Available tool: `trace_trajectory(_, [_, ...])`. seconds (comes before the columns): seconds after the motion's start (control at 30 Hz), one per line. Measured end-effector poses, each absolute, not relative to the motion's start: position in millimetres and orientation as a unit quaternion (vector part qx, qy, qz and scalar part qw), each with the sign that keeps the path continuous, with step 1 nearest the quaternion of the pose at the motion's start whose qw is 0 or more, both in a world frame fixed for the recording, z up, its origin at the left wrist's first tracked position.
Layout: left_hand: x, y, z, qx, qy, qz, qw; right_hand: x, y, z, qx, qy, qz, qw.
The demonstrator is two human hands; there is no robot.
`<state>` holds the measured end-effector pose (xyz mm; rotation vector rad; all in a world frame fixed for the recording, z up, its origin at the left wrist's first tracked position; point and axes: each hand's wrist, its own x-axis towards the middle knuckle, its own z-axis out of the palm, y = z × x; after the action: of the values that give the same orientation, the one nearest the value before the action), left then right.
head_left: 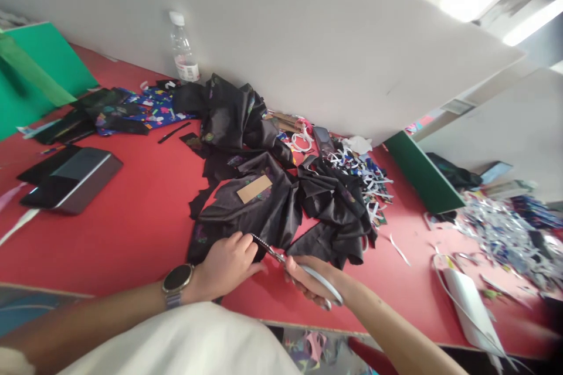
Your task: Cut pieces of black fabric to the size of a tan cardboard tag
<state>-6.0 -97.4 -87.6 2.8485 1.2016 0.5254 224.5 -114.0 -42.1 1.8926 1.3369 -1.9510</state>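
Observation:
A heap of black fabric (264, 199) lies on the red table (132, 222), with a small tan card (254, 188) on top. My left hand (229, 263), a watch on its wrist, is closed and pinches the near edge of the fabric. My right hand (314, 281) is wrapped round the grey handles of a pair of scissors (285, 261), whose blades point left into the fabric edge next to my left fingers.
A clear water bottle (183, 50) stands by the white partition (308, 29). Dark tablets (70, 179) lie at the left, blue patterned fabric (145, 108) behind. Paper scraps (365, 173) and shredded strips (501, 234) litter the right; green boards (35, 76) stand at the left.

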Motion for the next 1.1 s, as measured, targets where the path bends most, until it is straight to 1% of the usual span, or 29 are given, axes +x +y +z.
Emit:
trace_trajectory(0.1, [-4,-97,-93,0.910,0.376,0.173,-0.025,227,-113,-46,0.605,0.484,-0.627,0.074])
trace_trajectory(0.2, [-5,-98,-99,0.911,0.372,0.172,-0.037,230,-113,-50,0.601,0.492,-0.625,0.072])
trace_trajectory(0.33, [-7,-99,-101,0.905,0.377,0.194,-0.037,232,-112,-50,0.593,0.496,-0.630,0.074])
trace_trajectory(0.47, [-7,-99,-99,0.902,0.369,0.222,-0.035,232,-108,-46,0.583,0.499,-0.633,0.097])
trace_trajectory(0.7, [-8,-96,-100,0.904,0.352,0.241,-0.028,234,-104,-41,0.582,0.498,-0.633,0.114])
trace_trajectory(1.1, [-8,-94,-99,0.909,0.346,0.230,-0.023,236,-97,-35,0.560,0.521,-0.634,0.116])
